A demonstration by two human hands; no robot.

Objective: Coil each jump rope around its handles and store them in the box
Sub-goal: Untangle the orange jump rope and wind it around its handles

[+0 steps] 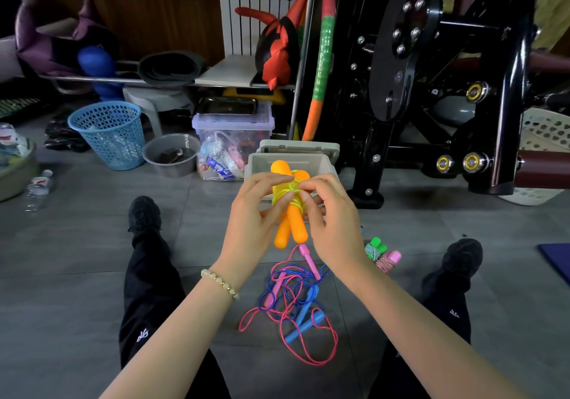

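Note:
I hold an orange-handled jump rope (291, 222) upright in front of me, its yellow cord wound around the two handles. My left hand (256, 213) grips the bundle from the left, and my right hand (331, 222) pinches the cord at the wrap. Behind it stands the open beige box (262, 164) with its lid tipped back. On the floor between my legs lie a tangled pink rope (308, 260) and blue rope (303, 326). Right of my wrist rest a coiled green-handled rope (374, 249) and a coiled pink-handled rope (389, 260).
A black exercise machine (447, 90) fills the right. A blue mesh basket (108, 133), a grey bowl (171, 155), a clear storage bin (233, 127) and water bottles (38, 189) stand on the grey tile floor at left. My black-trousered legs stretch out on both sides.

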